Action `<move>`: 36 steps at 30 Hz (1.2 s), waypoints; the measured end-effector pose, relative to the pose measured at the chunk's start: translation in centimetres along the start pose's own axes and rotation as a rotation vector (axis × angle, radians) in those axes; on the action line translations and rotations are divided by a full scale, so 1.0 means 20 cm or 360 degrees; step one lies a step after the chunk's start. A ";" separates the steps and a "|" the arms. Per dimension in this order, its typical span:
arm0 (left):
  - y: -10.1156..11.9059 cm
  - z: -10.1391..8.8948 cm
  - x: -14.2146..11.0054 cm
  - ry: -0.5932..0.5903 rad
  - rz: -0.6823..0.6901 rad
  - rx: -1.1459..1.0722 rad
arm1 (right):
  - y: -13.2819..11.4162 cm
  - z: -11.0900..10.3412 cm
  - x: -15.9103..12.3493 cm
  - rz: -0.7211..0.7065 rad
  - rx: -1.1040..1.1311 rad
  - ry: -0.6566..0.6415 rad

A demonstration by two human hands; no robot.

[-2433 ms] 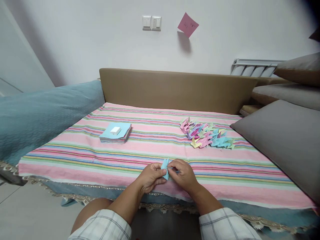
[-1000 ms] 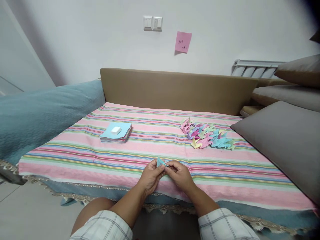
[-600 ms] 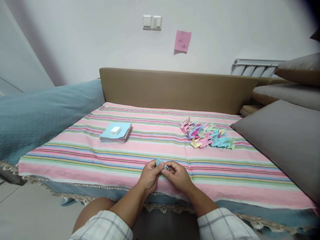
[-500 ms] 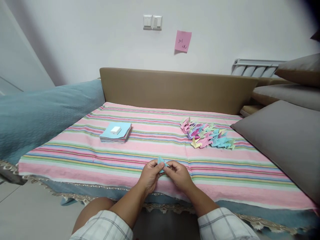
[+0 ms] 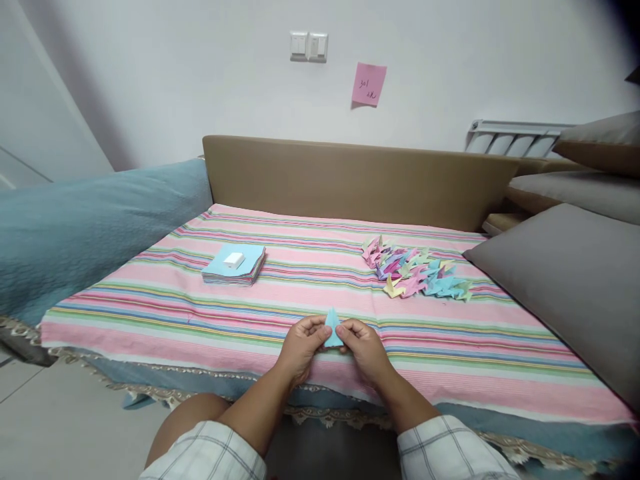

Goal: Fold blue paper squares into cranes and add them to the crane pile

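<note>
A small piece of light-blue origami paper [image 5: 333, 325], folded to a narrow pointed shape, is held upright between my two hands with its tip away from me. My left hand [image 5: 303, 347] pinches its left edge with thumb and fingers. On the right edge, my right hand [image 5: 364, 348] does the same. Both hands are just above the striped cloth [image 5: 225, 333] near its front. To the far right lies a cluster of folded paper cranes [image 5: 415, 270] in pink, purple, yellow, green and blue. A stack of square coloured paper [image 5: 233, 263] stands at the left, blue sheet uppermost.
A small white block [image 5: 233, 260] rests on the paper stack. Grey cushions [image 5: 565, 280] line the right side, and a brown backrest [image 5: 350, 183] stands behind. A blue covered armrest [image 5: 110, 227] is at the left. A pink note [image 5: 369, 85] hangs on the wall.
The blue paper has been turned from a slanted position to upright, its point now away from me. Earlier the right fingers worked at its side; now both thumbs press its edges. The wall note settled lower.
</note>
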State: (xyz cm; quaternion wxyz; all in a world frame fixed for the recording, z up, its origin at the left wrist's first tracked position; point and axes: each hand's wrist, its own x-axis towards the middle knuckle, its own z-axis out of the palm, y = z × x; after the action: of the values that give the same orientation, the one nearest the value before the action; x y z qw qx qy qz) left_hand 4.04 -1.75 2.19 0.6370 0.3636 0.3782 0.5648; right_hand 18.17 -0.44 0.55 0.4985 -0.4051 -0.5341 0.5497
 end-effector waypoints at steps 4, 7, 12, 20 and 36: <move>0.01 0.01 0.00 -0.0062 -0.0042 -0.0049 | 0.01 0.00 0.00 0.0009 0.0106 0.0106; 0.02 0.01 0.00 -0.0029 -0.0003 -0.0014 | 0.01 0.00 0.00 -0.0006 0.0118 0.0112; 0.03 0.02 0.01 0.0029 0.0020 0.0015 | 0.02 0.01 0.01 0.0045 0.0222 0.0037; 0.00 -0.01 0.02 0.0191 0.0222 0.0110 | -0.02 0.01 0.01 -0.0047 0.0088 0.0155; -0.01 -0.01 0.00 0.0115 0.0207 0.0265 | -0.04 0.01 -0.01 -0.0277 -0.0092 0.0097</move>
State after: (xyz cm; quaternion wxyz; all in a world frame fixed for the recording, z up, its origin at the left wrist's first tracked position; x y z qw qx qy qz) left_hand 4.00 -1.74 1.97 0.5525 0.4184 0.4222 0.5843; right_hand 18.04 -0.76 1.35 0.5486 -0.3880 -0.5674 0.4760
